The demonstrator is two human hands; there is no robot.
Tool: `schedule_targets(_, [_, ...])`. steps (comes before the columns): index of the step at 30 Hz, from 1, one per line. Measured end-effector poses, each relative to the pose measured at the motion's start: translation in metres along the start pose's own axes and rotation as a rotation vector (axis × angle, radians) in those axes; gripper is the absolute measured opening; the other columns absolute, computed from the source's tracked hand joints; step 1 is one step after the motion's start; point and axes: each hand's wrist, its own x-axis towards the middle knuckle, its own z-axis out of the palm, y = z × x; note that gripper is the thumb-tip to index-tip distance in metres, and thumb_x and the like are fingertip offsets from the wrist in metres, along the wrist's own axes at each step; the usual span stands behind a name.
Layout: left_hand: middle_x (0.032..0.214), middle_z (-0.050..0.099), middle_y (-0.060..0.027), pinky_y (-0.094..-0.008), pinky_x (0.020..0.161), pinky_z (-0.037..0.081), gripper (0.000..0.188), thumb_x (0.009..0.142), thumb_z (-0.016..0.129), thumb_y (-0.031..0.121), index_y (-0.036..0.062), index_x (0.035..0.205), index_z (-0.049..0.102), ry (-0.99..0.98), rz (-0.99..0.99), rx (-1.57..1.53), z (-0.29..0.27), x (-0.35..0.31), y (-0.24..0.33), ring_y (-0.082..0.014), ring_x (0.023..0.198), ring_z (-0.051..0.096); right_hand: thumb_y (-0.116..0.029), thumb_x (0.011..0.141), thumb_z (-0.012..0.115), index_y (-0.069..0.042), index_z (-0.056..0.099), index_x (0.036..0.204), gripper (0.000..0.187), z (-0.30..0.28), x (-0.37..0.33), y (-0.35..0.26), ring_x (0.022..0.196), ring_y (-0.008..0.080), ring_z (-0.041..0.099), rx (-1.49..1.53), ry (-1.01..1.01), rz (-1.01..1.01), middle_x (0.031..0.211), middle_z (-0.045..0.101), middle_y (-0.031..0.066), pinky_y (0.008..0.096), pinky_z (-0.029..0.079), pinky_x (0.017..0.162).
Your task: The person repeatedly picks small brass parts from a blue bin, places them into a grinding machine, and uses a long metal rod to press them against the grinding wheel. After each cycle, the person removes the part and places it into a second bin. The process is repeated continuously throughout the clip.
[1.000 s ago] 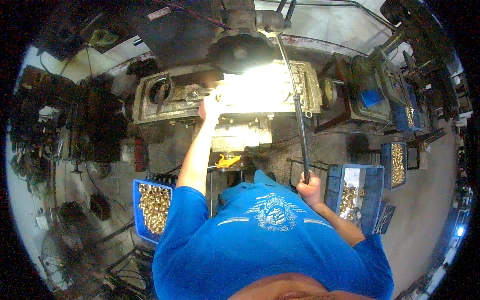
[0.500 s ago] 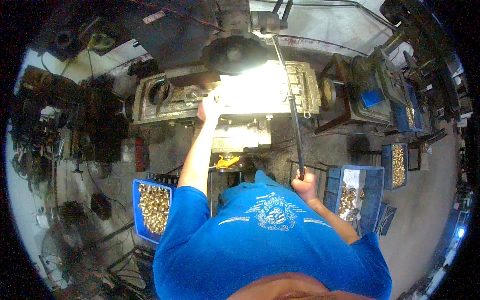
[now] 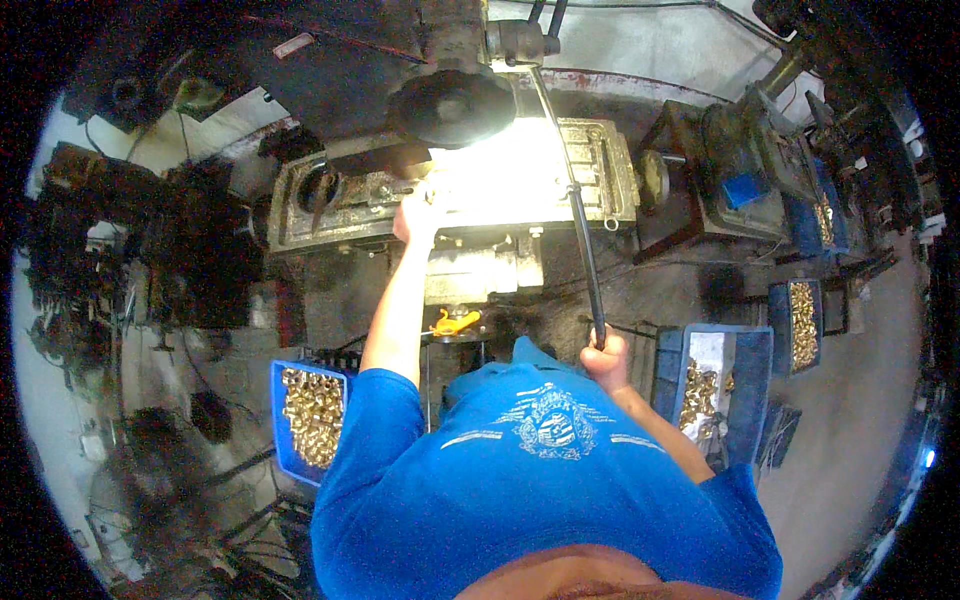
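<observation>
My left hand (image 3: 414, 217) reaches forward to the metal machine table (image 3: 300, 233), beside a small fixture left of the bright lamp glare. Its fingers look curled, but glare washes out the tips and whatever they hold. My right hand (image 3: 606, 361) is closed round the lower end of a long black lever (image 3: 585, 255). That lever slants up to a joint on the machine head (image 3: 518, 42). A dark round machine part (image 3: 452, 105) hangs over the table, above and right of my left hand.
Blue bins of brass-coloured fittings stand on both sides: one left bin (image 3: 283, 440), a near right bin (image 3: 757, 390) and a farther right bin (image 3: 813, 350). An orange tool (image 3: 457, 322) lies below the table. Right of the table is a dark metal stand (image 3: 735, 222).
The whole view has shifted slightly. My left hand stays at the fixture, and my right hand keeps its hold on the lever with little visible movement.
</observation>
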Motion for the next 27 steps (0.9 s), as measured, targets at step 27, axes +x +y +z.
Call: schedule_targets(27, [0.078, 0.064, -0.0113, -0.0415, 0.065, 0.049, 0.037, 0.070, 0.058, 0.053, 0.0193, 0.084, 0.061, 0.031, -0.015, -0.058, 0.001, 0.000, -0.002, -0.0303, 0.075, 0.062, -0.015, 0.060, 0.054, -0.008, 0.042, 0.061, 0.013, 0.008, 0.015, 0.014, 0.054, 0.0071, 0.036, 0.022, 0.046, -0.066, 0.059, 0.038, -0.0051, 0.0262, 0.031, 0.046])
